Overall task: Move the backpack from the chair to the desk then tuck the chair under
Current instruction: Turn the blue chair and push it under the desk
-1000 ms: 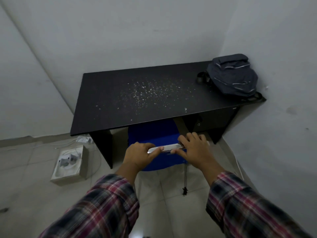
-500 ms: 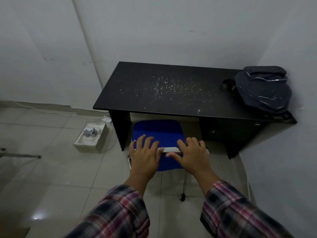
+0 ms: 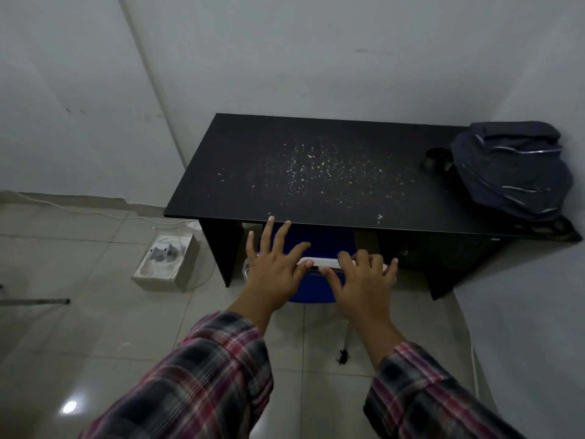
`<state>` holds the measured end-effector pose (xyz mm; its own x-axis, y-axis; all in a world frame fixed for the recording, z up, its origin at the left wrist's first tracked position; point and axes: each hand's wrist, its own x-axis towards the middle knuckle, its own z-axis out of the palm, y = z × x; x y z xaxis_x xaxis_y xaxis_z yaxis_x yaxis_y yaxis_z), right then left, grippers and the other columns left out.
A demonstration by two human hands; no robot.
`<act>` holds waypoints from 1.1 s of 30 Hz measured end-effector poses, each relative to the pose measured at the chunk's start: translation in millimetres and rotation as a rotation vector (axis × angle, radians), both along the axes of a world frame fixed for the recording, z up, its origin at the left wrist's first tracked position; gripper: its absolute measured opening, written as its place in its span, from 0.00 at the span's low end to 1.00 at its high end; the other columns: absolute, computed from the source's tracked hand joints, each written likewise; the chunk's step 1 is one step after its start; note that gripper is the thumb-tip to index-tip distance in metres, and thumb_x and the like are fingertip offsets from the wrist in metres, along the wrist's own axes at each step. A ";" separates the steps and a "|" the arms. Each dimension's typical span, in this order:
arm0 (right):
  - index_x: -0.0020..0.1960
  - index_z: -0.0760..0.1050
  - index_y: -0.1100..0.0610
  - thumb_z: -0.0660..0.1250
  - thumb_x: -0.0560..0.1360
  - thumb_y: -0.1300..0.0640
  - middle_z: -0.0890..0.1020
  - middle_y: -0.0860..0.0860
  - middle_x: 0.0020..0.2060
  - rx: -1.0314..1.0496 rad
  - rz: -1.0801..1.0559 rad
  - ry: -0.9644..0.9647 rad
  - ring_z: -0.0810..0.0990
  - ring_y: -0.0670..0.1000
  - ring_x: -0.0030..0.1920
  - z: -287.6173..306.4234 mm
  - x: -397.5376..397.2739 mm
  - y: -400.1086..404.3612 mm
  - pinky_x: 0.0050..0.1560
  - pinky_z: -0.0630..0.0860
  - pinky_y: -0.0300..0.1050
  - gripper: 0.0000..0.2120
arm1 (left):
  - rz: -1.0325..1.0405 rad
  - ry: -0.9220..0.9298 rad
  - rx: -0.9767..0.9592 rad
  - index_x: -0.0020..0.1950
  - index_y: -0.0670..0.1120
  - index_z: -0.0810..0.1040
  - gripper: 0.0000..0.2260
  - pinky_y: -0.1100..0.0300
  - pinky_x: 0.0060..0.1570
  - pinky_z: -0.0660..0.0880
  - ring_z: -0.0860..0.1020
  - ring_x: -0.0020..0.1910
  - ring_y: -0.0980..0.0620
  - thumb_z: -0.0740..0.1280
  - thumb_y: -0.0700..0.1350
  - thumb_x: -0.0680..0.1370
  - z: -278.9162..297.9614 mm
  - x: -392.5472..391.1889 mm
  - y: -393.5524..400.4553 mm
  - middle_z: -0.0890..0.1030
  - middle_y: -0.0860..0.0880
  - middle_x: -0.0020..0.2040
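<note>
one open white box sits on the tiled floor at about 9 o'clock from the desk's left leg, holding two small grey items whose kind i cannot tell, with a white cable running along the floor to it. one black desk stands in the corner, its top speckled with pale flecks, and one dark grey backpack rests on its far right end at 2 o'clock, against the wall, a strap loop lying just left of it. one blue chair is mostly under the desk, between its legs, its white top rail showing at the front edge. two hands in plaid sleeves reach to it: the left hand has fingers spread wide and loose, thumb touching the rail; the right hand lies over the rail with fingers slack and uncurled, not gripping. a dark cord dangles below the chair at 6 o'clock
</note>
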<state>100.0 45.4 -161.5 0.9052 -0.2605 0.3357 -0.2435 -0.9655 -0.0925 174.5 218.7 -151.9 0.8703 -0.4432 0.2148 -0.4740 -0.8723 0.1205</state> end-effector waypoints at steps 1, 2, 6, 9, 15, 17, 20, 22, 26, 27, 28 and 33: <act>0.56 0.75 0.50 0.45 0.77 0.32 0.79 0.52 0.47 -0.008 -0.012 -0.003 0.76 0.57 0.49 -0.4 7.5 -1.3 0.63 0.66 0.70 0.29 | -0.010 0.004 0.000 0.68 0.62 0.69 0.24 0.35 0.73 0.44 0.44 0.79 0.43 0.44 0.65 0.79 0.5 8.6 -1.8 0.56 0.48 0.79; 0.55 0.75 0.50 0.45 0.77 0.32 0.79 0.52 0.47 -0.023 -0.026 -0.008 0.76 0.57 0.48 -1.4 14.5 -2.6 0.62 0.67 0.69 0.29 | -0.022 0.002 -0.002 0.67 0.62 0.70 0.24 0.35 0.73 0.45 0.44 0.79 0.43 0.44 0.65 0.79 0.7 16.7 -3.5 0.57 0.49 0.79; 0.53 0.75 0.51 0.50 0.76 0.33 0.78 0.53 0.46 -0.058 -0.070 -0.043 0.75 0.58 0.46 -7.0 44.4 -10.9 0.59 0.69 0.66 0.26 | -0.078 0.008 -0.014 0.59 0.59 0.76 0.23 0.34 0.73 0.48 0.47 0.79 0.41 0.45 0.65 0.79 1.8 49.5 -12.3 0.60 0.50 0.78; 0.53 0.76 0.51 0.50 0.76 0.32 0.79 0.54 0.45 -0.060 -0.076 -0.058 0.75 0.58 0.45 -6.3 67.1 -19.3 0.54 0.69 0.60 0.26 | -0.088 0.059 -0.005 0.56 0.57 0.75 0.23 0.35 0.72 0.47 0.46 0.79 0.41 0.45 0.66 0.78 3.2 75.2 -20.3 0.60 0.51 0.78; 0.56 0.77 0.48 0.52 0.74 0.31 0.79 0.52 0.48 0.011 -0.012 -0.058 0.74 0.57 0.48 2.2 89.0 -51.3 0.53 0.68 0.55 0.27 | -0.059 0.101 -0.025 0.56 0.56 0.74 0.25 0.33 0.71 0.47 0.48 0.78 0.39 0.44 0.67 0.77 2.9 95.1 -47.7 0.62 0.49 0.77; 0.61 0.76 0.47 0.51 0.73 0.30 0.77 0.51 0.50 0.099 0.072 -0.003 0.73 0.55 0.50 5.6 86.4 -75.0 0.54 0.68 0.54 0.29 | -0.040 0.114 -0.045 0.57 0.56 0.74 0.26 0.33 0.70 0.48 0.49 0.78 0.39 0.43 0.67 0.77 3.3 91.7 -59.4 0.63 0.49 0.76; 0.63 0.74 0.48 0.53 0.74 0.31 0.74 0.52 0.53 0.252 0.128 0.076 0.71 0.55 0.53 5.4 80.4 -102.4 0.55 0.73 0.55 0.29 | -0.036 0.133 -0.031 0.58 0.55 0.73 0.25 0.33 0.69 0.52 0.55 0.76 0.40 0.45 0.66 0.77 3.9 90.6 -64.2 0.68 0.49 0.72; 0.62 0.74 0.47 0.56 0.74 0.33 0.72 0.53 0.53 0.331 0.098 0.065 0.69 0.55 0.53 4.1 78.6 -103.1 0.52 0.75 0.56 0.25 | -0.011 0.150 0.006 0.59 0.54 0.72 0.24 0.35 0.68 0.58 0.64 0.70 0.39 0.46 0.66 0.78 6.5 86.3 -62.2 0.73 0.48 0.66; 0.64 0.71 0.46 0.55 0.74 0.32 0.70 0.52 0.54 0.321 0.091 0.143 0.68 0.54 0.55 5.0 69.1 -95.3 0.50 0.74 0.51 0.26 | 0.059 0.125 0.030 0.61 0.52 0.71 0.22 0.42 0.59 0.67 0.72 0.60 0.41 0.47 0.63 0.79 9.3 64.8 -52.6 0.76 0.47 0.60; 0.65 0.70 0.46 0.54 0.74 0.32 0.70 0.52 0.55 0.317 0.093 0.165 0.68 0.53 0.55 5.5 63.8 -95.5 0.50 0.74 0.50 0.27 | 0.042 0.120 0.035 0.61 0.52 0.70 0.21 0.45 0.57 0.67 0.72 0.59 0.43 0.47 0.63 0.80 8.2 59.6 -48.5 0.76 0.48 0.60; 0.65 0.70 0.46 0.53 0.74 0.31 0.70 0.52 0.55 0.316 0.095 0.180 0.68 0.53 0.55 6.0 57.5 -95.0 0.51 0.74 0.50 0.28 | 0.030 0.118 0.040 0.61 0.53 0.70 0.20 0.46 0.55 0.68 0.72 0.58 0.44 0.47 0.62 0.80 7.6 54.1 -44.0 0.76 0.48 0.59; 0.63 0.70 0.44 0.55 0.74 0.31 0.70 0.50 0.52 0.355 0.093 0.190 0.68 0.52 0.53 10.5 36.7 -75.8 0.50 0.74 0.51 0.24 | 0.015 0.082 0.101 0.58 0.53 0.69 0.15 0.48 0.52 0.67 0.74 0.57 0.45 0.50 0.59 0.80 10.4 40.7 -25.3 0.78 0.49 0.57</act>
<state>136.7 -30.3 -150.9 0.9676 -0.2440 0.0641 -0.2015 -0.9004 -0.3855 215.3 193.4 -141.5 0.8900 -0.4455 0.0974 -0.4526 -0.8890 0.0692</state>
